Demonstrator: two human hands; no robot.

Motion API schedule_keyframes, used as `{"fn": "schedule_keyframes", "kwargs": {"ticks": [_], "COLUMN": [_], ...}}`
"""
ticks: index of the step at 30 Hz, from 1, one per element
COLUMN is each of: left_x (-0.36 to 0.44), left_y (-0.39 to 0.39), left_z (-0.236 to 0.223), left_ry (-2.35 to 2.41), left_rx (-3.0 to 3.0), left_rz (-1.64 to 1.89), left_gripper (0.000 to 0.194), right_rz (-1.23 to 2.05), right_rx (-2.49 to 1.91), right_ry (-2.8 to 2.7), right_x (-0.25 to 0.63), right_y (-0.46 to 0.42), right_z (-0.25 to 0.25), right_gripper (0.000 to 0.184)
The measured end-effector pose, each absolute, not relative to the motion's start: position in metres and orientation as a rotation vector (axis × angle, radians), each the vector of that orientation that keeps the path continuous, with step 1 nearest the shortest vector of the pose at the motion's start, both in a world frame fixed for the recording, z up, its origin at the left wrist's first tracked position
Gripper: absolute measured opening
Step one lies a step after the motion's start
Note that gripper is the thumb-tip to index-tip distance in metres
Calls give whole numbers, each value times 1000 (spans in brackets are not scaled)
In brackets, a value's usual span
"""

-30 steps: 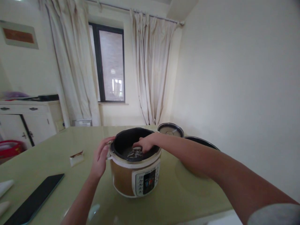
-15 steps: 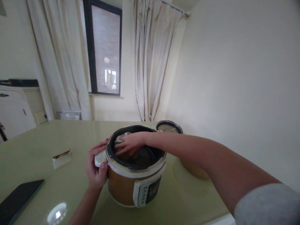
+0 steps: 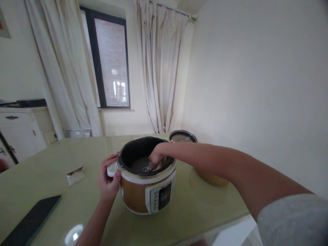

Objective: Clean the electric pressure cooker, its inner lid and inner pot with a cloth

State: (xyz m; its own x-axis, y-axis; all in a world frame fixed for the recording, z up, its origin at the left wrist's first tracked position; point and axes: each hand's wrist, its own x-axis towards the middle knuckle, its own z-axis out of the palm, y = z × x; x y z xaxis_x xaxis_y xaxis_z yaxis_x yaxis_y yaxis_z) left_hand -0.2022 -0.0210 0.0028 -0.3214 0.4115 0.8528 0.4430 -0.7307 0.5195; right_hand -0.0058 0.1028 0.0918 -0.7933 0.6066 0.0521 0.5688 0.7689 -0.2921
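Note:
An electric pressure cooker [image 3: 134, 196] with a brown body, a white rim and a front control panel stands uncovered on the table. My left hand [image 3: 109, 186] is wrapped round its white side handle [image 3: 112, 169]. My right hand [image 3: 157, 155] reaches down into the dark pot, at the right side of the inside, with its fingers closed on a crumpled pale cloth [image 3: 147, 168]. Part of the cloth and the fingertips are hidden by the hand and the pot's rim.
Behind the cooker to the right is a round dark-rimmed lid [image 3: 183, 136]. A brown rounded object [image 3: 214, 178] shows partly below my right forearm. On the left of the pale green table [image 3: 97, 150] lie a small white packet [image 3: 76, 176] and a dark flat tablet-like object [image 3: 32, 220].
My right hand has moved with the cloth from the left inner wall to the right side of the pot. The left hand keeps hold of the handle. The camera view has shifted slightly.

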Motion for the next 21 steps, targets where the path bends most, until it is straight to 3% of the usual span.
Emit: {"fn": "schedule_keyframes", "kwargs": {"ticks": [2, 4, 9, 13, 16, 18, 21], "left_x": [-197, -189, -163, -144, -139, -140, -152], "left_y": [-25, -30, -51, -74, -87, -91, -89], "left_z": [4, 3, 1, -3, -6, -2, 19], "left_ry": [-1173, -1184, -1184, -1168, -1169, -1232, -1371], "left_rx": [-1784, -1707, -1530, -1464, -1475, -1519, -1425], "left_rz": [-2238, -2230, -2237, -2230, -2206, -2226, -2489], "left_gripper": [36, 38, 36, 35, 37, 34, 23], "right_rz": [748, 894, 460, 673, 813, 613, -3], "right_rx": [-947, -890, -992, -903, -875, -941, -999], "right_ry": [-3080, -3187, -2947, -3135, -3338, -3447, -3467], "right_x": [-23, -38, -48, -28, -3, 15, 35], "right_y": [88, 74, 43, 26, 19, 15, 10], "right_z": [104, 120, 145, 144, 147, 152, 159], "right_gripper": [12, 18, 70, 49, 47, 49, 51]}}
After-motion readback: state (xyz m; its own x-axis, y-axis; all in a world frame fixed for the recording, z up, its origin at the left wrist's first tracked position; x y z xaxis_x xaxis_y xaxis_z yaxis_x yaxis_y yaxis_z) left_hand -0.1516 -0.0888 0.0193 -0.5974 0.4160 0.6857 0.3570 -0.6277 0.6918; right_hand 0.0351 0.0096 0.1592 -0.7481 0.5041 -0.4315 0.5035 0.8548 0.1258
